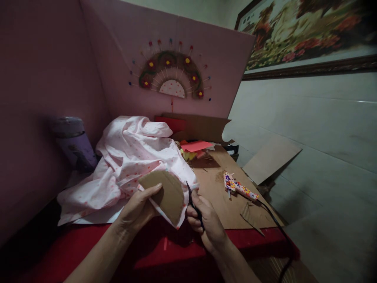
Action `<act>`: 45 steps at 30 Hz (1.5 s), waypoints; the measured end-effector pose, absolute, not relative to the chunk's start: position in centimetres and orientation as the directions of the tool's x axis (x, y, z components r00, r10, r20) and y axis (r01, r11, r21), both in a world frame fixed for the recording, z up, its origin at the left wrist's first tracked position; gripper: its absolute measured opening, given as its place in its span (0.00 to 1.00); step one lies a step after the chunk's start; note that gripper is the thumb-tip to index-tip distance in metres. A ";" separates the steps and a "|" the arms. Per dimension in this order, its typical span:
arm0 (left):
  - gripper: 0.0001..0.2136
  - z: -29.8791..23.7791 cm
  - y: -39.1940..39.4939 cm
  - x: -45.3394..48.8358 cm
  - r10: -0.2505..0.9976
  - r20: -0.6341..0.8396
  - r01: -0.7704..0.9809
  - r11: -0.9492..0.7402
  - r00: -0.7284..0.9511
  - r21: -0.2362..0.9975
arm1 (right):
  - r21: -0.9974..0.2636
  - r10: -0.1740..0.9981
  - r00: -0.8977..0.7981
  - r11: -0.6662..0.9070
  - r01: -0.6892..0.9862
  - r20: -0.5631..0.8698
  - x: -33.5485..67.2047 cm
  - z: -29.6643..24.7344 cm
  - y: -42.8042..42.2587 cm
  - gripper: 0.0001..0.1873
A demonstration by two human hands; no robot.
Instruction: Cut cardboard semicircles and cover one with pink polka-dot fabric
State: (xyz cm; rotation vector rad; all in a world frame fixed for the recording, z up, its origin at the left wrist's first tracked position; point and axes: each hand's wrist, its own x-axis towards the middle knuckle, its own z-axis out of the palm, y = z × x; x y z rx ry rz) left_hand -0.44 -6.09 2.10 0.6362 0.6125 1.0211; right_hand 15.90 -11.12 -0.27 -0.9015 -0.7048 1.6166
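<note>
My left hand (144, 204) pinches a rounded piece of brown cardboard (166, 194), thumb on top, together with the dotted cloth under it. The white cloth with pink-red dots (135, 151) shows as a rim round the cardboard and runs back into a crumpled heap. In my right hand (206, 220) is a pair of dark scissors (191, 198), blades pointing up and away, beside the right edge of the cardboard and at the cloth. My fingers cover the scissor handles. Whether the blades touch the cloth, I cannot tell.
A flower-patterned glue gun (240, 188) lies on a cardboard sheet (215, 212), its cord trailing off the right edge. Cardboard scraps (251, 220) lie near it. Red paper (197, 146) is behind. At the left stands a purple cylinder (75, 143). A decorated half-round fan (173, 74) hangs on the pink panel.
</note>
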 end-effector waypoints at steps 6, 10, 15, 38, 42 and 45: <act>0.22 1.8 -5.9 -0.7 0.908 -0.172 -0.579 0.381 0.383 0.721 | -0.851 0.983 -0.023 -0.170 -0.498 -0.183 15.7 -0.8 -11.0 0.26; 0.21 1.8 -5.9 -1.0 0.890 -0.213 -0.558 0.424 0.403 0.713 | -0.843 0.975 -0.043 -0.209 -0.497 -0.216 16.0 -0.6 -11.4 0.26; 0.22 2.7 -6.0 -1.3 0.913 -0.202 -0.557 0.380 0.355 0.738 | -0.799 0.946 -0.203 -0.324 -0.507 -0.254 17.2 -0.5 -11.8 0.24; 0.13 4.6 -3.9 -5.9 0.928 -0.111 -0.486 0.285 0.356 0.826 | -0.769 0.857 -0.489 -0.420 -0.482 -0.161 15.6 1.3 -8.2 0.19; 0.12 3.7 -3.3 -6.3 0.935 -0.140 -0.508 0.298 0.325 0.808 | -0.810 0.836 -0.506 -0.440 -0.387 -0.213 14.8 1.7 -7.6 0.22; 0.13 3.1 -3.2 -6.6 0.929 -0.154 -0.542 0.326 0.338 0.775 | -0.821 0.816 -0.523 -0.462 -0.335 -0.245 14.2 2.3 -7.0 0.23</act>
